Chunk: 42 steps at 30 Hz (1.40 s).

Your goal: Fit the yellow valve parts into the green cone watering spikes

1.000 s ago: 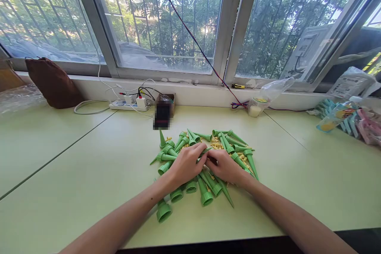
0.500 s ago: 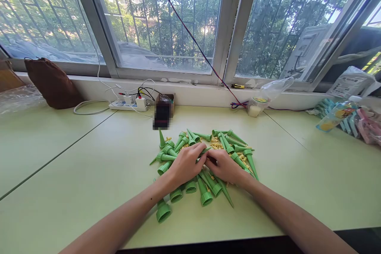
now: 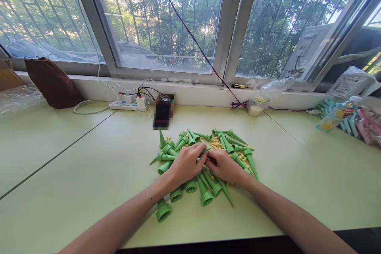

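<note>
My left hand (image 3: 188,162) is closed round a green plastic spike (image 3: 206,150), whose tapered tip shows past the fingers. Right against it, my right hand (image 3: 225,165) has its fingers curled in at the same spot; what they pinch is hidden. Around and under both hands lies a loose pile of hollow green plastic spikes (image 3: 206,197) with wide ribbed collars. Small yellow plastic pieces (image 3: 214,143) are scattered among them, mostly behind and to the right of my hands. One green spike stands upright (image 3: 161,139) at the back left of the pile.
The pile lies on a pale green table (image 3: 89,174). Along the window sill are a brown bag (image 3: 53,83), a power strip (image 3: 128,105), a small box with a pixelated patch, and a clear tub (image 3: 256,107). Bagged items and a pouch (image 3: 336,117) lie far right.
Both hands stay together in the same place over the pile, with at most a tiny shift of the fingers. The pile looks unchanged.
</note>
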Each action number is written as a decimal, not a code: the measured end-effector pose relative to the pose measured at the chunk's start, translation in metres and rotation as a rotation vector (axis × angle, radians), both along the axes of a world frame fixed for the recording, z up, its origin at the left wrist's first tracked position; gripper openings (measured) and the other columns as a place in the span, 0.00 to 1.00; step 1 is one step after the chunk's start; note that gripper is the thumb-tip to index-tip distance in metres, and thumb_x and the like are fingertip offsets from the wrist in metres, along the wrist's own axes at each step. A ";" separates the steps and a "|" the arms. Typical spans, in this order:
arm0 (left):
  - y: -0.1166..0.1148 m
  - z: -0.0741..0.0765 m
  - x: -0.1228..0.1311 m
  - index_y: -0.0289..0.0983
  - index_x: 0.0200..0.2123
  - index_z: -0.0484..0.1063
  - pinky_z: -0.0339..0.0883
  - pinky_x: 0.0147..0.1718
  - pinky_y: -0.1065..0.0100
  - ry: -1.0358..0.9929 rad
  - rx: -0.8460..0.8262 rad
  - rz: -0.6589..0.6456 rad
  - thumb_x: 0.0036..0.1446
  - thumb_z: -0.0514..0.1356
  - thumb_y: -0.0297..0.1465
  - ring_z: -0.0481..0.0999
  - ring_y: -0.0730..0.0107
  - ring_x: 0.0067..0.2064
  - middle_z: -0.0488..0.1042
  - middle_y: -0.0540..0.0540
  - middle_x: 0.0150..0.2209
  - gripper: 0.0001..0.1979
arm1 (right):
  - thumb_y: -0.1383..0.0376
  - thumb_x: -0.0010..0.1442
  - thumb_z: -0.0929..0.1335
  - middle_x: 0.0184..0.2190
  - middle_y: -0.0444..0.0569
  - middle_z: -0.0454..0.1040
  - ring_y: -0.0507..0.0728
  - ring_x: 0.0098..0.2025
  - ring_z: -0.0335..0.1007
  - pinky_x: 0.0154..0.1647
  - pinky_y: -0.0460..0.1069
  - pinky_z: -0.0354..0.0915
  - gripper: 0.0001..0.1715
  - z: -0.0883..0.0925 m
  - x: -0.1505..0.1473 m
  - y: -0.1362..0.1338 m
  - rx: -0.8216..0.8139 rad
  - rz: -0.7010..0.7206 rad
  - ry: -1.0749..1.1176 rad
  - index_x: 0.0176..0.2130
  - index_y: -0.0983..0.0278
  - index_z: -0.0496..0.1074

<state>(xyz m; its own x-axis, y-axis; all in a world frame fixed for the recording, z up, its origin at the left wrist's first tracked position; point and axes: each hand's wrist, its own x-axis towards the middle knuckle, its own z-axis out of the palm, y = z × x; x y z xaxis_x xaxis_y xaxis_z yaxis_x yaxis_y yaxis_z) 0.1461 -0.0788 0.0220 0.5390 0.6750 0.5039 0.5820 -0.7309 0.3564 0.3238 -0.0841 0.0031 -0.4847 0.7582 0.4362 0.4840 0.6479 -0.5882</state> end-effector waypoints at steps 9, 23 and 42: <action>-0.002 0.002 0.000 0.40 0.32 0.60 0.60 0.31 0.67 0.009 -0.008 0.000 0.65 0.50 0.29 0.68 0.67 0.31 0.68 0.50 0.30 0.08 | 0.73 0.59 0.63 0.22 0.41 0.62 0.51 0.24 0.55 0.26 0.46 0.53 0.13 -0.003 0.001 0.001 -0.016 0.011 -0.014 0.26 0.62 0.57; 0.000 0.000 -0.001 0.39 0.34 0.63 0.62 0.33 0.67 -0.023 -0.009 -0.018 0.65 0.51 0.28 0.70 0.67 0.33 0.70 0.49 0.32 0.06 | 0.72 0.62 0.63 0.23 0.42 0.63 0.51 0.25 0.56 0.28 0.47 0.53 0.13 -0.003 0.001 0.001 -0.007 0.018 -0.011 0.26 0.62 0.57; 0.001 0.000 -0.002 0.39 0.34 0.64 0.63 0.34 0.67 -0.024 -0.014 -0.015 0.65 0.51 0.28 0.71 0.67 0.34 0.71 0.49 0.32 0.06 | 0.72 0.62 0.64 0.23 0.41 0.63 0.51 0.25 0.56 0.28 0.46 0.53 0.14 -0.005 0.001 0.002 -0.010 0.010 -0.016 0.26 0.62 0.57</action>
<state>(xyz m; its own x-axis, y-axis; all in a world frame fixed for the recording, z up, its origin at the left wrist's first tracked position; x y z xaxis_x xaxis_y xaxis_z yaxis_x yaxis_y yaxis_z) 0.1444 -0.0777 0.0216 0.5367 0.6739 0.5077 0.5622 -0.7343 0.3804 0.3247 -0.0818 -0.0022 -0.4992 0.7576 0.4206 0.4867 0.6467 -0.5872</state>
